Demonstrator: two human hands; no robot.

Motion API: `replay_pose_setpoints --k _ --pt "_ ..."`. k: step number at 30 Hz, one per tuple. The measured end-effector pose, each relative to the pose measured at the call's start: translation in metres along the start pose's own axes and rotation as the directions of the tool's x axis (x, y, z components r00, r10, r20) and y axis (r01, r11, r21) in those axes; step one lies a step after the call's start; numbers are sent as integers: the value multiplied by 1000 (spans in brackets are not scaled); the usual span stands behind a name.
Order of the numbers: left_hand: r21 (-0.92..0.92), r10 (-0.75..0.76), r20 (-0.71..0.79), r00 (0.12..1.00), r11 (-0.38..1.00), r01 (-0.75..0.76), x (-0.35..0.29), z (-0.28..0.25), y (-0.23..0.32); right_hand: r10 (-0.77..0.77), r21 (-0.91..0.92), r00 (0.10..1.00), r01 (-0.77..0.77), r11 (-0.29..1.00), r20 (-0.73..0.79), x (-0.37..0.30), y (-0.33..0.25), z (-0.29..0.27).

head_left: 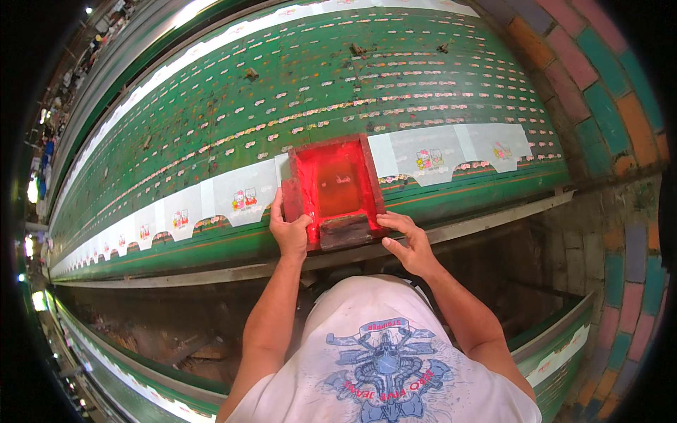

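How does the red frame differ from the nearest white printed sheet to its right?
The red frame is dark red around glossy bright red; the white sheet is pale with a small cartoon print. The frame is boxy with raised walls; the sheet is flat. The left hand holds the frame; neither hand touches the sheet. Both are on the long green table.

Reaches forward with left forearm [271, 310] pointing almost straight ahead and right forearm [467, 304] slanting inward, both bare. Curls left hand [290, 231] into a grip, with fingers aimed ahead and thumb turned inward. Holds right hand [411, 248] looser, back upward, with fingers slightly bent leftward and thumb spread apart.
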State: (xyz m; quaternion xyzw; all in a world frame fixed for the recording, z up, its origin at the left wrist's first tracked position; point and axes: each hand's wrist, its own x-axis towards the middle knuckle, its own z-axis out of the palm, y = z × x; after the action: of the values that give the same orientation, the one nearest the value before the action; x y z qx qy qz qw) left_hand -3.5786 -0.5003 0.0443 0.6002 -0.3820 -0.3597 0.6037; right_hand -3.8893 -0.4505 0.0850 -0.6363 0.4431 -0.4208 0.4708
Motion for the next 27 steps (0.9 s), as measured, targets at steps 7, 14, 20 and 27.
replay_pose_setpoints --k 7,14,20,27 --pt "-120 -65 3 998 991 65 -4 4 3 -101 -192 994 93 977 -36 13 -21 -5" --pt "-125 -84 21 996 988 86 -3 4 -1 -285 -391 946 323 862 153 19 -43 20" --pt "-152 -80 33 996 985 84 -2 8 -1 -185 -762 911 411 500 369 41 -58 27" --pt "-149 -46 31 998 988 50 -2 3 -9 -2 -855 882 457 246 471 95 -39 42"
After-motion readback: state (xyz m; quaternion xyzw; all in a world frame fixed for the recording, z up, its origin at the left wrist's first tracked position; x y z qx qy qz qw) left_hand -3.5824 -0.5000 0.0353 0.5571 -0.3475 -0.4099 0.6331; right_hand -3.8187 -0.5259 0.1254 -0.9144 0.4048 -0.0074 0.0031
